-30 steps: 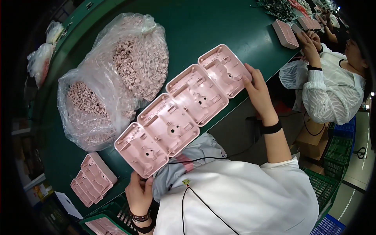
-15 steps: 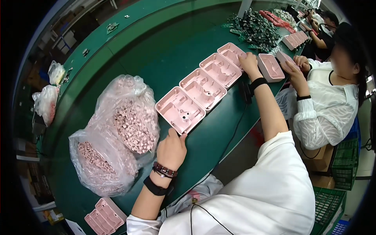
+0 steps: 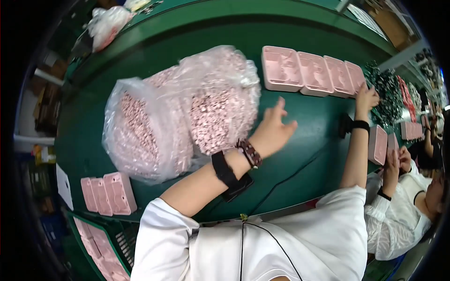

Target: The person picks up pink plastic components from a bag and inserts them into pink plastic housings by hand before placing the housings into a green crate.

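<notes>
A row of pink plastic housings (image 3: 300, 70), open side up with moulded ribs inside, stands across the far part of the table. My left hand (image 3: 273, 132) is held over the green surface on the near side of the row. Its fingers are spread and it holds nothing. At the row's right end, my right hand (image 3: 366, 99) touches or lies close against the last pink housing (image 3: 355, 76), its fingers apart. Left of my left hand lie clear plastic bags (image 3: 161, 122) filled with small pink parts (image 3: 215, 114).
A pile of green circuit boards (image 3: 388, 93) lies beyond my right hand. Pink housings (image 3: 108, 194) stand at the left front, near a green crate (image 3: 101, 234) holding more. A co-worker's hands (image 3: 393, 164) hold a pink piece beside another housing (image 3: 378, 145). A black cable (image 3: 290, 180) crosses the table.
My view has turned left. My left hand has come off the nearest housing and opened. My right hand stays at the row's far end.
</notes>
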The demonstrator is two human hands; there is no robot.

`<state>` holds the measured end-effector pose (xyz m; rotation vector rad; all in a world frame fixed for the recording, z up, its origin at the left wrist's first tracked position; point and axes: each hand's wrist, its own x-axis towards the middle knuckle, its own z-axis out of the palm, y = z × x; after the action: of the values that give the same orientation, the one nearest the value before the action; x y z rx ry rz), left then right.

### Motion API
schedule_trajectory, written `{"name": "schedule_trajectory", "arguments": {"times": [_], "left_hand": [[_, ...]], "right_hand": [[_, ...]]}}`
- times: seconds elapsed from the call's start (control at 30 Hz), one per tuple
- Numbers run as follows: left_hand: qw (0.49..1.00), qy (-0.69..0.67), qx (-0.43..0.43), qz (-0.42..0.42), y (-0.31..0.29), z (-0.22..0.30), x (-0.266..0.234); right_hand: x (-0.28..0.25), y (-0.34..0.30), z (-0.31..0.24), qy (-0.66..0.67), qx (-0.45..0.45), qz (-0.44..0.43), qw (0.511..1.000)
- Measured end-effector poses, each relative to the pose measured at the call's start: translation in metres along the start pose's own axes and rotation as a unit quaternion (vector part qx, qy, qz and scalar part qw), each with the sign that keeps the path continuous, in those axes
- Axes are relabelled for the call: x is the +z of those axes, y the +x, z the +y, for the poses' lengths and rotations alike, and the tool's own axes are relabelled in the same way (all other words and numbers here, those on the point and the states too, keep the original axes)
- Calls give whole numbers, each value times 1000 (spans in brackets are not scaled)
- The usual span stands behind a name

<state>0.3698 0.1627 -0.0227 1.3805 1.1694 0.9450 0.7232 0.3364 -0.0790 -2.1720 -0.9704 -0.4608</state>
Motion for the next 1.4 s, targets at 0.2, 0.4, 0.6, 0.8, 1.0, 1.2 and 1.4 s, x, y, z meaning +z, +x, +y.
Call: {"name": "schedule_trajectory", "arguments": {"times": [0.2, 0.4, 0.6, 0.8, 1.0, 1.2, 1.4], "left_hand": [[944, 294, 120, -90, -159, 65, -125], [820, 527, -20, 221, -287, 52, -303], [660, 635, -252, 311, -344, -43, -472], [791, 497, -337, 120, -333, -31, -489], [826, 480, -291, 43, -306, -19, -468], [943, 179, -268, -81, -290, -3, -391], [964, 157, -173, -124, -269, -6, -278]], "right_hand": [[-215, -89, -114, 234, -436, -127, 859], [-335, -307, -209, 407, -566, -499, 515], [-312, -473, -263, 320, -538, -564, 538], [-302, -516, -265, 345, -540, -509, 575], [-321, -491, -229, 346, -493, -536, 592], [-319, -415, -168, 215, -415, -470, 749], [-321, -351, -97, 105, -324, -415, 844]]}}
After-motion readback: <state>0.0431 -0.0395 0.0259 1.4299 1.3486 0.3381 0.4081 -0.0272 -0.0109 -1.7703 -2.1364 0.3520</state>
